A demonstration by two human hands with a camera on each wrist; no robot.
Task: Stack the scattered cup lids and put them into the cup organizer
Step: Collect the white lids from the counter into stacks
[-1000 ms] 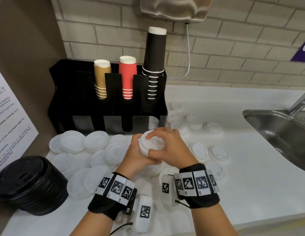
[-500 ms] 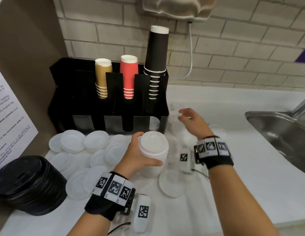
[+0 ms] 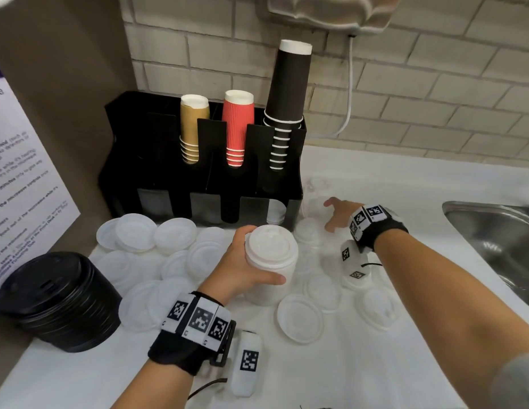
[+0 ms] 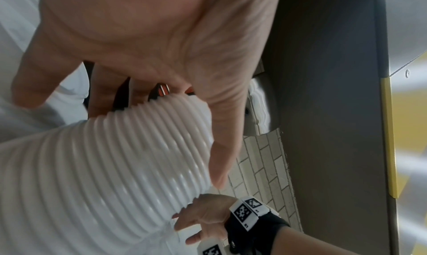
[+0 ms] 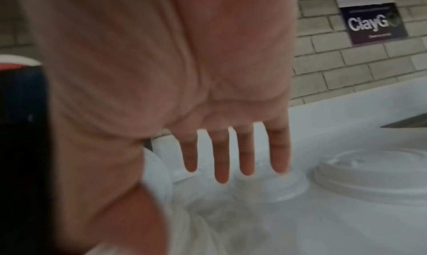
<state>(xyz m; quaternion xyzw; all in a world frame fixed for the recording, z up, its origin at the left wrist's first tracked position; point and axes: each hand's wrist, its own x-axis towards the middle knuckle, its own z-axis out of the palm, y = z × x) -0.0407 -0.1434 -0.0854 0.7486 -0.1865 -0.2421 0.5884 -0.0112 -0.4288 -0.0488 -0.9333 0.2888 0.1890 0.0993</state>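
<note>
My left hand (image 3: pixel 245 261) grips a tall stack of white cup lids (image 3: pixel 270 258) standing upright on the counter; the left wrist view shows the stack's ribbed side (image 4: pixel 110 164) under my curled fingers. My right hand (image 3: pixel 335 215) is stretched out to the right of the black cup organizer (image 3: pixel 198 184), fingers straight and spread (image 5: pixel 221 160) just above small white lids (image 5: pixel 277 184) on the counter. It holds nothing. More white lids (image 3: pixel 174 234) lie scattered in front of the organizer and around the stack.
The organizer holds brown, red and black cup stacks (image 3: pixel 287 104). A pile of black lids (image 3: pixel 56 299) sits at the front left. A steel sink (image 3: pixel 499 240) is on the right. A brick wall (image 3: pixel 434 93) stands behind, a brown panel with a notice on the left.
My right hand left the top of the lid stack and reached right and back toward the small lids beside the organizer. The left hand kept hold of the stack.
</note>
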